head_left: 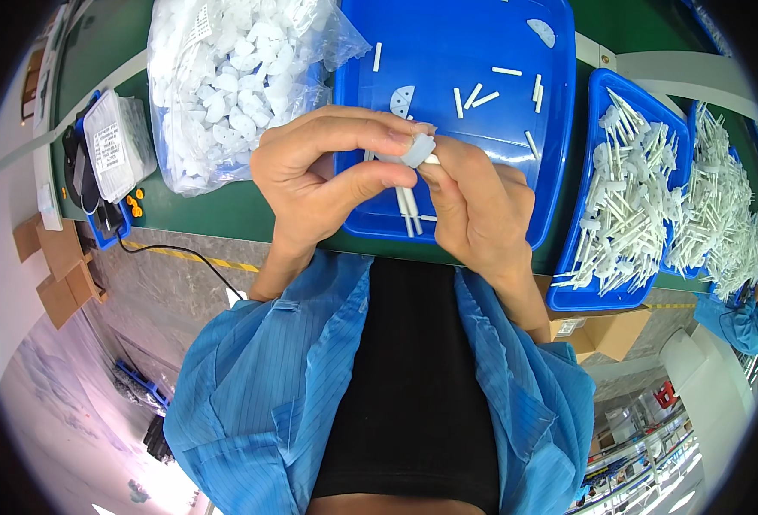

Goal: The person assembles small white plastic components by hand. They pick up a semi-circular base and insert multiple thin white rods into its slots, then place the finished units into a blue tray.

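Above the near half of a large blue tray [448, 39], my two hands meet. My left hand [306, 167] pinches a small, whitish translucent plastic piece [418, 150] between thumb and fingers. From the other side, my right hand [486, 206] closes its thumb and index finger on a short white stick [432, 160] that touches the piece; its far part is hidden by the fingers. Below the pinch, two white rods [408, 213] stand side by side over the tray; I cannot tell what their upper ends join. In the tray, a half-round plastic piece [402, 99] with holes lies behind my left fingers.
Several loose white sticks [473, 95] and another half-round piece [540, 33] lie in the tray. At left is a clear bag [233, 94] full of plastic pieces. Blue bins [598, 107] at right hold piled sticks with pieces. A cardboard box [606, 330] stands below the table's right edge.
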